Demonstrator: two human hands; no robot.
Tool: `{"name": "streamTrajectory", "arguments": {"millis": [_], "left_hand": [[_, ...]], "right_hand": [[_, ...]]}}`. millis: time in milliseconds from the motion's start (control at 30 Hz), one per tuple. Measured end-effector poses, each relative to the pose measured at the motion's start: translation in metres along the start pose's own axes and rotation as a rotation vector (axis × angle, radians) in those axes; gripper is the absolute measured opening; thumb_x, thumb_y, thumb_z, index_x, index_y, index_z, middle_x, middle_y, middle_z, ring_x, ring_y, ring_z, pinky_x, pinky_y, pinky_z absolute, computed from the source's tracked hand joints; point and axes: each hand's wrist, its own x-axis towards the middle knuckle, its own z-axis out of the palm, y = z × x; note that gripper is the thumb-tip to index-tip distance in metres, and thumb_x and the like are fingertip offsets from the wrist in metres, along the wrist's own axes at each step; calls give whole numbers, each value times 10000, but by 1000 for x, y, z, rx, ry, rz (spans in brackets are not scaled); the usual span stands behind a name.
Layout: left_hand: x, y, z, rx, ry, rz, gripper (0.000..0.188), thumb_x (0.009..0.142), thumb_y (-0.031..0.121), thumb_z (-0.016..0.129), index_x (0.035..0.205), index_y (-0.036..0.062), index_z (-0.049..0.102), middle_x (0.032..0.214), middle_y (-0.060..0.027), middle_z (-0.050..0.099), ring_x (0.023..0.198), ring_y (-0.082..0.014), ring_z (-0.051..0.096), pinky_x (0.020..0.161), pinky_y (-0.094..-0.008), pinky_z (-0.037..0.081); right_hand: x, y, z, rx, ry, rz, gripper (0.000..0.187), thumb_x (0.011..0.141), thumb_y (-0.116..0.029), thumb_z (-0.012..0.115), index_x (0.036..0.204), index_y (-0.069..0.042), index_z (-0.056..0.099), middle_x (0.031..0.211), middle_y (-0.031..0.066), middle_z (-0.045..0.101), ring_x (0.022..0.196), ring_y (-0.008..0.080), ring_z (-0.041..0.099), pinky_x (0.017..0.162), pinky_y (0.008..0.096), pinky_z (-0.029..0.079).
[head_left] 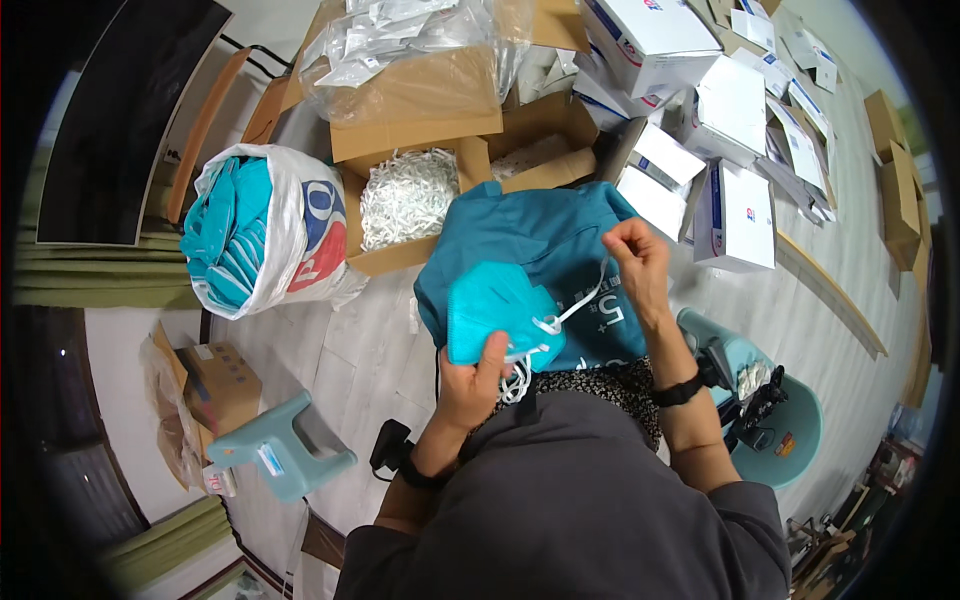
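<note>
My left hand (472,385) grips a turquoise face mask (488,308) by its lower edge, thumb on top. From the mask's right side a white strap (583,302) runs up to my right hand (640,262), whose fingers pinch its end and pull it taut. More white straps (516,383) hang in loops beside my left fingers. Beneath the mask a teal cloth (540,225) with white print is spread over my lap. Whether several masks are stacked in my left hand I cannot tell.
A white sack (312,215) full of turquoise masks stands at the left, next to a cardboard box (400,258) of white straps. White boxes (740,215) crowd the far right. A light-blue stool (285,440) is at lower left, a round bin (795,430) at right.
</note>
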Motion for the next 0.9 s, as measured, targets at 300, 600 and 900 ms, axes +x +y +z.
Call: {"name": "streamTrajectory", "arguments": {"millis": [300, 600, 900], "left_hand": [[14, -9, -2, -78, 43, -45, 170, 966, 131, 504, 1049, -3, 568, 867, -79, 636, 695, -90, 558, 578, -224, 433], [20, -29, 11, 15, 103, -320, 200, 950, 189, 568, 843, 28, 617, 642, -1, 566, 523, -74, 521, 477, -223, 407], [12, -19, 15, 12, -31, -324, 215, 951, 175, 561, 775, 51, 573, 620, 2, 529, 505, -74, 477, 464, -228, 379]], "right_hand": [[-49, -64, 49, 179, -380, 97, 175, 865, -119, 649, 990, 1, 631, 883, 90, 662, 823, 145, 609, 725, 298, 477], [-45, -62, 48, -284, -402, -228, 135, 825, -92, 706, 883, -4, 622, 735, 97, 601, 659, 159, 603, 563, 277, 472], [-31, -38, 44, -80, -240, -35, 144, 757, -81, 734, 734, -18, 606, 667, 70, 591, 600, 120, 556, 531, 264, 416]]}}
